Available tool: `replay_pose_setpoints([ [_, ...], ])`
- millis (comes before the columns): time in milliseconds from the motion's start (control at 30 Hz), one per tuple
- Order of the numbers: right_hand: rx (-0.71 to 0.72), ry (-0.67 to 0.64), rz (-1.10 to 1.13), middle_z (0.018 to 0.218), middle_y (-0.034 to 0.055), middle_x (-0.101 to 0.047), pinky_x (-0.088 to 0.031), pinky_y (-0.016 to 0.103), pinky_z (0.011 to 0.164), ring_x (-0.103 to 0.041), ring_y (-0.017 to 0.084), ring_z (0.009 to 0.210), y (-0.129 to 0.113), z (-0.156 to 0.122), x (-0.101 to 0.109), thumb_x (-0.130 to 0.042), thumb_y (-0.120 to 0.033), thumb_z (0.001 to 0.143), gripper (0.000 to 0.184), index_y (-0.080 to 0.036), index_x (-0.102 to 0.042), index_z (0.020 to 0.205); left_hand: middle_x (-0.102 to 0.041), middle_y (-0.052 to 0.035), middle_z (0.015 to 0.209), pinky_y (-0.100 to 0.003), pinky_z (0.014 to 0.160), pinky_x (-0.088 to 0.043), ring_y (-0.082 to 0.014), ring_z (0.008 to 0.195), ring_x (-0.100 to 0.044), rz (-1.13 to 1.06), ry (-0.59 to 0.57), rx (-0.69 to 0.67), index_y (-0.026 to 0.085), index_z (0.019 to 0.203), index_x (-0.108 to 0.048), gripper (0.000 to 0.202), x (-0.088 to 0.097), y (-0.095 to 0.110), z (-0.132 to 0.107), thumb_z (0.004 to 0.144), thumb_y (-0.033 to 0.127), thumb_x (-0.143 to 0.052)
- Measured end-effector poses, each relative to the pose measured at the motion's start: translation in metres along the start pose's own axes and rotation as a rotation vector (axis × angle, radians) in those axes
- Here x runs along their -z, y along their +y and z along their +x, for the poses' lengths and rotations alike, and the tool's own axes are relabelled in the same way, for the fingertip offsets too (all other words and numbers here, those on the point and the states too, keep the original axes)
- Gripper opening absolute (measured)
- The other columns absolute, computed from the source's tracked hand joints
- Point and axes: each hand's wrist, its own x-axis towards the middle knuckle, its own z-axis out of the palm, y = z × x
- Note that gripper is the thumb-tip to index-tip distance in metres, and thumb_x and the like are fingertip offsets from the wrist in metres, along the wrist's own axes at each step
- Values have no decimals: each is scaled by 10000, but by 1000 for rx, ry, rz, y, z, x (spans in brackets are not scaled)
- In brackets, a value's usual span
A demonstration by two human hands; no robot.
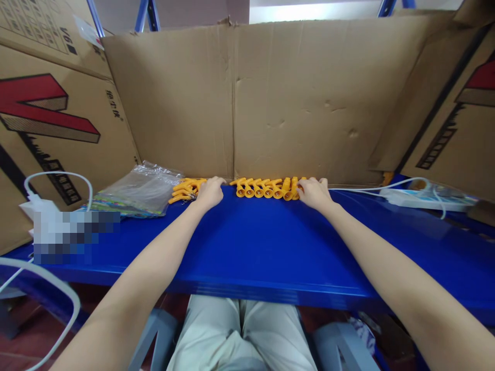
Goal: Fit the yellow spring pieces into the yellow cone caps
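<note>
Several small orange plastic pieces [266, 187] lie in a row at the far edge of the blue table [270, 242], against a cardboard wall. My right hand [315, 192] rests at the right end of that row, fingers curled round the last pieces. My left hand [211, 191] sits left of the row, fingers bent down, touching a second small pile of orange pieces [184, 189].
Clear plastic bags [139, 190] with colourful contents lie at the left. A white charger and cable [36, 206] stand further left. A white power strip [417, 198] with cables lies at the right. Cardboard boxes [50, 113] wall in the table on three sides.
</note>
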Motion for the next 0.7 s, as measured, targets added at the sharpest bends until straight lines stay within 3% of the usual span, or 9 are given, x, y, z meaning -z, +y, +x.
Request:
replay_pose_setpoints([
  [133, 0, -19, 8, 1088, 131, -672, -297, 445, 865, -528, 293, 1041, -2, -1, 2, -401, -251, 877, 289, -160, -626, 1035, -643, -135, 1145, -456, 946, -433, -309, 1108, -572, 86, 30, 177, 193, 1082, -659, 352, 8, -19, 3, 790, 94, -490],
  [300, -5, -76, 8, 1117, 156, -655, -319, 442, 874, -528, 308, 1063, -3, 0, 5, -467, -278, 848, 305, -162, -597, 1098, -650, -148, 1170, -473, 937, -432, -327, 1133, -567, 132, -20, 315, 194, 1120, -648, 375, 3, -41, 2, 778, 109, -517],
  [467, 2, -130, -66, 1093, 163, -655, -322, 423, 870, -546, 303, 1057, -5, -1, 13, -467, -289, 858, 286, -146, -586, 1076, -670, -129, 1156, -411, 874, -468, -301, 1087, -604, 59, -131, 352, 211, 1098, -645, 346, -5, -52, 2, 781, 130, -531],
  [600, -1, -206, -106, 1049, 177, -662, -326, 423, 882, -581, 302, 1031, -8, 0, 24, -511, -308, 849, 299, -126, -589, 1073, -666, -126, 1163, -384, 854, -471, -285, 1077, -611, 48, -124, 372, 218, 1079, -640, 332, -6, -53, 2, 774, 134, -540],
  [700, -37, -275, -1, 981, 167, -678, -382, 419, 840, -620, 307, 954, -10, 3, 29, -553, -327, 829, 256, -136, -622, 986, -667, -132, 1150, -394, 856, -467, -284, 1082, -606, 40, -108, 381, 212, 1057, -637, 298, -6, -52, 1, 785, 148, -534],
])
